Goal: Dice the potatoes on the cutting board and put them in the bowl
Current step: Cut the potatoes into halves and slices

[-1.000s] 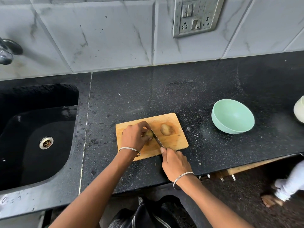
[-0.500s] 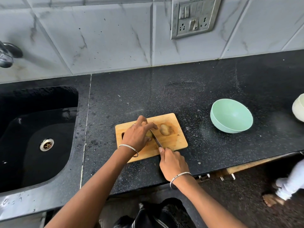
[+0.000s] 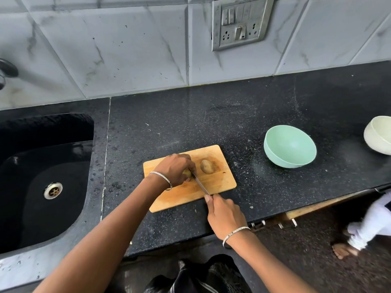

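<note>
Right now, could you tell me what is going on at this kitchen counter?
A person is cutting potatoes on a wooden cutting board on the black counter. The left hand holds one potato down, and the right hand grips a knife with its blade against that potato. A second potato lies beside it and looks uncut. The green bowl to the right of the board is empty.

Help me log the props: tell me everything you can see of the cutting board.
The cutting board is a pale wooden rectangle with rounded corners, lying flat and askew on the black countertop near its front edge. One potato rests on it; the left hand holds a second potato against it, and the knife in the right hand crosses it.
</note>
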The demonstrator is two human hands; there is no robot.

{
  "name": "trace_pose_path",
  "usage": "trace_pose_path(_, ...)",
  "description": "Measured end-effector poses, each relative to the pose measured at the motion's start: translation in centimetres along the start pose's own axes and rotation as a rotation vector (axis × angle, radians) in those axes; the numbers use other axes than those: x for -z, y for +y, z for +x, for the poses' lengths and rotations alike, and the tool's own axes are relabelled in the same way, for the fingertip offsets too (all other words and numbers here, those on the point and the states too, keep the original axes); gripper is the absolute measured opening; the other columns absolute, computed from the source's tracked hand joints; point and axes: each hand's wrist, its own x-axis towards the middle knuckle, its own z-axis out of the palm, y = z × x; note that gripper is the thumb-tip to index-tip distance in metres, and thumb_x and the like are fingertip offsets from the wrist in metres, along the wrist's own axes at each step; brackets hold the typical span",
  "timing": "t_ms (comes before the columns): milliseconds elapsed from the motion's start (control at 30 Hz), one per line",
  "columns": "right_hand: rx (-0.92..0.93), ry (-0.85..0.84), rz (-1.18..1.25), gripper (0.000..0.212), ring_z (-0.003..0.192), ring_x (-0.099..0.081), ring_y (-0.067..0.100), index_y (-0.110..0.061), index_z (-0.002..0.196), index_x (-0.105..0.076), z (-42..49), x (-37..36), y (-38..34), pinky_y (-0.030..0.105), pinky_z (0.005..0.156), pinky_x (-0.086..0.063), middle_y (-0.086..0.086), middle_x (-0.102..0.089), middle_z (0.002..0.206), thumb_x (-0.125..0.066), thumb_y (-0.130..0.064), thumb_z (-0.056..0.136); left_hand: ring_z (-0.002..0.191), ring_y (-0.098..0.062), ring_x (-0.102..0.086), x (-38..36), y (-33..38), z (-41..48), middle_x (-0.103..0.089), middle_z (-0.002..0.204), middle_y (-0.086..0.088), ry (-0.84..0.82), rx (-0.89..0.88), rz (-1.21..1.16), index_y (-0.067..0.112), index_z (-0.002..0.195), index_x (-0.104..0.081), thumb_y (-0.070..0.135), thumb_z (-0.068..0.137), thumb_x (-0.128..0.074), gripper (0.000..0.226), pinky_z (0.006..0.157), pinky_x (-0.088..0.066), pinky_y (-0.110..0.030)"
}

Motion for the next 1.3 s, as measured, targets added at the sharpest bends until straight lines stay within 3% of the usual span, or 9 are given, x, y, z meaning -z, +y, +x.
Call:
trace_pose_path(333,0.024,0.068,0.030,0.043,0.079,-0.058,0.035,-0.026,0.073,-0.042,-1.6,2.5,3.5,0.044,0.070,-0.047,0.006,-0.061,0.077,-0.024,-0.055,0.099,0.097,-0.021,-0.057,-0.8,-0.2,-0.4,-0.061,0.102,0.007,0.079,0.046,-0.093,0.033,0.098,-0.061,0.027,0.076,-0.074,0.026,0.078,-0.047,-0.032)
trace_pose_path(567,0.027,0.137,0.035,0.049,0.074,-0.059,0.033,-0.021,0.077,-0.052,-0.6,1.8,4.6,0.044,0.066,-0.049,0.002,-0.060,0.069,-0.028,-0.059,0.097,0.097,-0.022,-0.057,-0.9,0.0,-0.5,-0.062,0.104,0.004,0.098,0.050,-0.088,0.031,0.103,-0.058,0.027,0.078,-0.074,0.030,0.076,-0.045,-0.032)
trace_pose_path(800,0.064,0.158,-0.094,0.046,0.077,-0.062,0.034,-0.023,0.076,-0.048,-0.8,1.8,5.0,0.040,0.060,-0.045,-0.004,-0.046,0.064,-0.028,-0.058,0.097,0.092,-0.022,-0.057,-0.8,-0.1,-0.4,-0.060,0.102,0.004,0.065,0.029,-0.087,0.032,0.104,-0.057,0.025,0.077,-0.074,0.033,0.077,-0.047,-0.035)
trace_pose_path(1067,0.201,0.229,-0.281,0.034,0.049,-0.059,0.028,-0.027,0.076,-0.050,-2.0,1.9,6.6,0.032,0.040,-0.030,-0.001,-0.057,0.054,-0.038,-0.054,0.093,0.092,-0.022,-0.057,-0.7,0.0,-0.2,-0.058,0.104,0.003,0.042,-0.003,-0.023,0.030,0.103,-0.056,0.023,0.080,-0.070,0.028,0.076,-0.050,-0.037)
trace_pose_path(1200,0.161,0.334,-0.233,0.032,0.046,-0.057,0.029,-0.027,0.069,-0.041,-1.5,2.5,8.1,0.030,0.042,-0.025,-0.003,-0.051,0.048,-0.040,-0.050,0.092,0.095,-0.021,-0.055,-0.9,-0.3,-0.3,-0.058,0.105,0.005,0.041,0.010,-0.045,0.031,0.100,-0.062,0.025,0.080,-0.070,0.021,0.079,-0.048,-0.035)
trace_pose_path(1300,0.089,0.363,-0.128,0.037,0.057,-0.059,0.036,-0.025,0.068,-0.039,-0.8,2.2,7.8,0.034,0.047,-0.028,-0.001,-0.052,0.051,-0.041,-0.048,0.097,0.094,-0.018,-0.054,-1.2,-0.5,-0.3,-0.058,0.104,0.007,0.059,0.029,-0.087,0.033,0.098,-0.064,0.028,0.079,-0.073,0.021,0.078,-0.045,-0.031)
